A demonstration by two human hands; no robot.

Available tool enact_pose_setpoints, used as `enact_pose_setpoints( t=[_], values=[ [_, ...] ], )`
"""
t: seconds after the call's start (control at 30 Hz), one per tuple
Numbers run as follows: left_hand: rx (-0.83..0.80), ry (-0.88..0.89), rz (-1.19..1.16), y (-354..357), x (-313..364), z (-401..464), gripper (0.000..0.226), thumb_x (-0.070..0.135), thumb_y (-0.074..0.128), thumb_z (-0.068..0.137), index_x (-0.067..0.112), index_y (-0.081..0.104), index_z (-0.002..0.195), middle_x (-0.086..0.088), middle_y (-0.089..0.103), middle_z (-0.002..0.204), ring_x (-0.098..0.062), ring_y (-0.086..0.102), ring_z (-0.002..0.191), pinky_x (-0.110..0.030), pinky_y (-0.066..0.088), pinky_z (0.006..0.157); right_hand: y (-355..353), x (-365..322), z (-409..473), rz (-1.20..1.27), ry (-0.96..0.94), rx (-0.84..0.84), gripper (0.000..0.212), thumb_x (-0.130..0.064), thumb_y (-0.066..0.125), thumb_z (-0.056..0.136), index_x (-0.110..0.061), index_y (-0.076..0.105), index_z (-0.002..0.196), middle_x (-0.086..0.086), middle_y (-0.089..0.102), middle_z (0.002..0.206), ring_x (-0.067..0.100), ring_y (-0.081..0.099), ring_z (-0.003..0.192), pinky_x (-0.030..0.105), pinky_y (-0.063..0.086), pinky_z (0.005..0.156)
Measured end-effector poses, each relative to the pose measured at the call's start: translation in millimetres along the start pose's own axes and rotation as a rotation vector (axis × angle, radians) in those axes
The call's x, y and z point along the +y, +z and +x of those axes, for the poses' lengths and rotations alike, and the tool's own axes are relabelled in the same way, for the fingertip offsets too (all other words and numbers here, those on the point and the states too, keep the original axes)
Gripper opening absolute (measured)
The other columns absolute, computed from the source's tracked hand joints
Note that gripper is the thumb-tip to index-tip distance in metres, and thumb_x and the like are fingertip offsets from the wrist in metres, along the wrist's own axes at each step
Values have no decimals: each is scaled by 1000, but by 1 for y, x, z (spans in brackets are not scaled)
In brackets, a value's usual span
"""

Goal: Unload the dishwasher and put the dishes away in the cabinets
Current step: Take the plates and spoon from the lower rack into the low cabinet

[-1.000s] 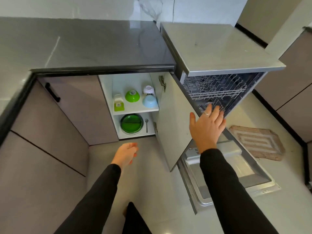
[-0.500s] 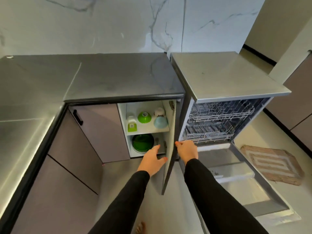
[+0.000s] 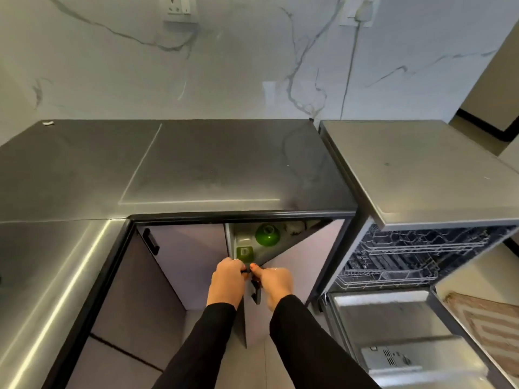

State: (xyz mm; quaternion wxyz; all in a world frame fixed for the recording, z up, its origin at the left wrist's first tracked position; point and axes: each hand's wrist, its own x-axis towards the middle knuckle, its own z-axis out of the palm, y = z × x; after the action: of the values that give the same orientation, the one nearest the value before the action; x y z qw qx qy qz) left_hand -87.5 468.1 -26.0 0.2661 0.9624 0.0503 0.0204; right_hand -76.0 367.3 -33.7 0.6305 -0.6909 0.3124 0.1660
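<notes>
Both hands meet at the edge of the cabinet door (image 3: 295, 265), which stands partly ajar under the dark countertop (image 3: 213, 164). Left hand (image 3: 227, 282) has fingers curled round the door's black handle (image 3: 256, 289) near its top; right hand (image 3: 276, 280) grips the same handle just beside it, thumb up against the door edge. Through the narrow gap: a green bowl (image 3: 266, 235) upside down on the upper shelf, a small green-and-white container (image 3: 244, 252) in front of it, something white further right, too shadowed to identify. Dishwasher (image 3: 421, 169) sits right of the cabinet, its door (image 3: 393, 327) dropped flat. Wire racks (image 3: 407, 256) visible inside; cannot tell whether anything sits in them. Patterned mat (image 3: 488, 324) on floor at far right.
</notes>
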Motion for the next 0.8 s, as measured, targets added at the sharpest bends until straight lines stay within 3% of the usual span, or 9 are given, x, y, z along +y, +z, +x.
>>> enact_pose_setpoints(
  t=[0.1, 0.2, 0.33, 0.43, 0.5, 0.53, 0.6, 0.7, 0.8],
  values=[
    [62, -91, -127, -4, -8, 23, 19, 16, 60, 92, 6, 71, 104, -7, 56, 98, -22, 59, 90, -22, 41, 75, 15, -15, 15, 113, 45, -28, 20, -24, 79, 77, -6, 72, 78, 9, 73, 81, 23, 68, 81, 34, 56, 69],
    [106, -168, -237, -8, -18, 51, 16, 10, 66, 87, 3, 72, 100, -8, 63, 98, -17, 59, 88, -18, 39, 78, 30, -29, 32, 186, 38, -54, 18, -24, 79, 77, -8, 70, 77, 7, 72, 81, 16, 65, 76, 24, 44, 56],
    [127, -319, -442, -11, -27, 78, 20, 15, 73, 81, 3, 67, 96, -6, 66, 90, -14, 59, 84, -25, 49, 82, 49, -43, 49, 232, -13, -35, 18, -24, 77, 79, -12, 67, 71, 6, 71, 80, 20, 65, 83, 25, 49, 63],
    [93, -563, -639, -2, -30, 86, 30, 28, 78, 76, 7, 67, 94, -7, 70, 88, -21, 66, 87, -35, 55, 84, 52, -46, 57, 271, 1, -69, 14, -27, 68, 87, -14, 68, 84, 6, 71, 95, 20, 64, 96, 27, 48, 75],
    [118, -771, -1036, -1, -28, 91, 22, 22, 76, 79, 7, 69, 92, -11, 71, 89, -27, 68, 95, -41, 55, 89, 49, -45, 57, 442, 55, -149, 30, -36, 58, 92, -12, 64, 109, 8, 68, 111, 20, 60, 108, 31, 47, 89],
    [136, -865, -1307, -3, -25, 94, 20, 15, 72, 83, 4, 68, 99, -14, 69, 94, -29, 66, 101, -40, 53, 92, 47, -45, 56, 570, 95, -205, 43, -43, 52, 93, -11, 59, 122, 10, 65, 119, 21, 58, 114, 34, 44, 98],
    [161, -969, -1746, -10, -16, 97, 40, 16, 64, 89, 3, 56, 126, -18, 62, 113, -29, 59, 114, -34, 49, 95, 45, -50, 53, 778, 141, -304, 68, -58, 43, 90, -11, 44, 139, 14, 53, 136, 26, 47, 128, 41, 33, 111],
    [53, -964, -1867, -13, -7, 107, 79, 41, 72, 80, 11, 37, 144, -18, 48, 136, -29, 50, 126, -37, 44, 103, 52, -71, 54, 820, 134, -347, 92, -75, 49, 77, -12, 40, 143, 16, 49, 141, 29, 46, 130, 41, 37, 109],
    [-51, -947, -1821, -15, 4, 127, 90, 53, 79, 63, 8, 46, 134, -18, 58, 124, -33, 60, 110, -47, 51, 94, 63, -90, 66, 794, 137, -280, 86, -72, 63, 68, -12, 54, 129, 17, 63, 120, 29, 62, 108, 38, 53, 85]
  ],
)
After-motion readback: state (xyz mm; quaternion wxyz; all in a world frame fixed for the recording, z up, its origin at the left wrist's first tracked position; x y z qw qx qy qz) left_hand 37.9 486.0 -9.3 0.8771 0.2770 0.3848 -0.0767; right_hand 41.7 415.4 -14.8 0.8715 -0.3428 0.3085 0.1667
